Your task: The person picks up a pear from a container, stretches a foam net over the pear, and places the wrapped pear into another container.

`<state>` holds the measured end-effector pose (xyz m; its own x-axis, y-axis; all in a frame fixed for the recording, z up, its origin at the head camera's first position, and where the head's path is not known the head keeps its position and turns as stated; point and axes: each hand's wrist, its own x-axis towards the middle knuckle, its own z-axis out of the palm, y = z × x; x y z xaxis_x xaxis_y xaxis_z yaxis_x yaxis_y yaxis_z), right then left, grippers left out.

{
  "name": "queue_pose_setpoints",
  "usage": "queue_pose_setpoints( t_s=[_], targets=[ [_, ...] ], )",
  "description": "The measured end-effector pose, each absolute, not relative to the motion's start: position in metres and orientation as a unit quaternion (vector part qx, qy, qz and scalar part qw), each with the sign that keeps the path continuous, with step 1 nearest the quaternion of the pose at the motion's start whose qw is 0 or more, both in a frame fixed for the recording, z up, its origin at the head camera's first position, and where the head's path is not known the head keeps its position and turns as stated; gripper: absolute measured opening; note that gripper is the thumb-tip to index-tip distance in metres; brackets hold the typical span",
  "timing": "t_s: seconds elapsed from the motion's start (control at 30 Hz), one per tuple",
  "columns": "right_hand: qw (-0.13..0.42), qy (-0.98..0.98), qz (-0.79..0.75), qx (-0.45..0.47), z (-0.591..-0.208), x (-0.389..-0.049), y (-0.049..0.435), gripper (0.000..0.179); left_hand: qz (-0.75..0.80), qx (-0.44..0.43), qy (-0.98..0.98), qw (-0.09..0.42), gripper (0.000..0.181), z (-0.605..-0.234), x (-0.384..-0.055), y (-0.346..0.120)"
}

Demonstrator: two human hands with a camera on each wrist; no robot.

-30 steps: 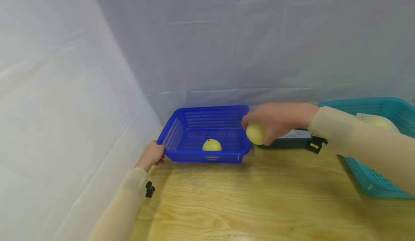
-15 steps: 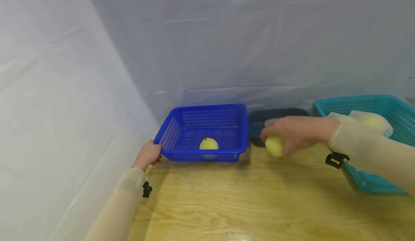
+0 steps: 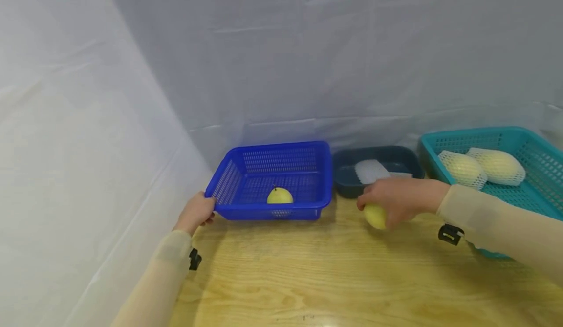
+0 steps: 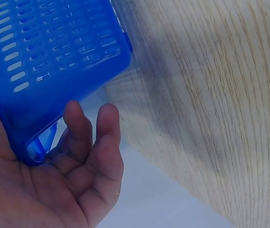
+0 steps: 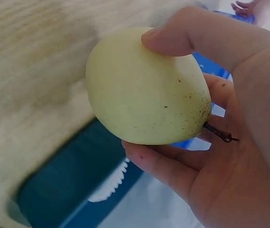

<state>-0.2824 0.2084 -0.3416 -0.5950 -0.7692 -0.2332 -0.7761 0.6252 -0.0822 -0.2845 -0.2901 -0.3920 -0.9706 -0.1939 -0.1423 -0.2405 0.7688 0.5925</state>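
My right hand [image 3: 398, 199] grips a pale yellow pear [image 5: 144, 90] between thumb and fingers, its dark stem pointing toward the palm. It is low over the wooden table, just in front of the dark green tray [image 3: 347, 190]. At the left, my left hand [image 3: 195, 213] holds the near left corner of a blue plastic basket [image 3: 264, 213]. In the left wrist view its fingers [image 4: 107, 159] curl below the basket's rim. Another yellow pear [image 3: 279, 196] sits inside that basket, stem up, partly hidden by the front wall.
White foam nets [image 3: 371, 170] lie in the dark tray. On the right, a teal basket [image 3: 523, 202] holds two pears [image 3: 497, 165] wrapped in foam netting. White sheeting [image 3: 281, 63] hangs behind and along the left. Wooden tabletop [image 3: 308, 273] stretches along the front.
My right hand has carried the pear away from the blue basket's right side, rightward and nearer to me, lower over the table. My left hand stays on the basket's corner.
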Motion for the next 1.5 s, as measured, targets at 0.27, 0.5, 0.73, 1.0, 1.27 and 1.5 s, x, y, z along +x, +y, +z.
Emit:
queue_pose_setpoints(
  t_s=[0.27, 0.5, 0.73, 1.0, 1.27, 1.5],
  targets=[
    [0.126, 0.886, 0.024, -0.446, -0.356, -0.284, 0.206, 0.049, 0.296, -0.115, 0.948, 0.031, 0.035, -0.391, -0.287, -0.291],
    [0.128, 0.889, 0.037, -0.439, -0.369, -0.285, 0.203, 0.055, 0.241, -0.095, 0.965, 0.049, 0.040, -0.385, -0.282, -0.295],
    [0.123, 0.896, 0.020, -0.427, -0.369, -0.287, 0.205, 0.059, 0.168, -0.103, 0.978, 0.062, 0.065, -0.381, -0.287, -0.301],
    [0.110, 0.903, 0.006, -0.416, -0.371, -0.289, 0.210, 0.062, 0.093, -0.097, 0.991, 0.009, 0.068, -0.372, -0.289, -0.290],
    [0.101, 0.911, -0.013, -0.399, -0.374, -0.286, 0.220, 0.071, 0.060, -0.059, 0.995, -0.057, 0.071, -0.358, -0.288, -0.249],
    [0.075, 0.919, -0.038, -0.384, -0.364, -0.276, 0.229, 0.078, 0.095, -0.002, 0.984, -0.152, 0.047, -0.356, -0.282, -0.208]
  ],
)
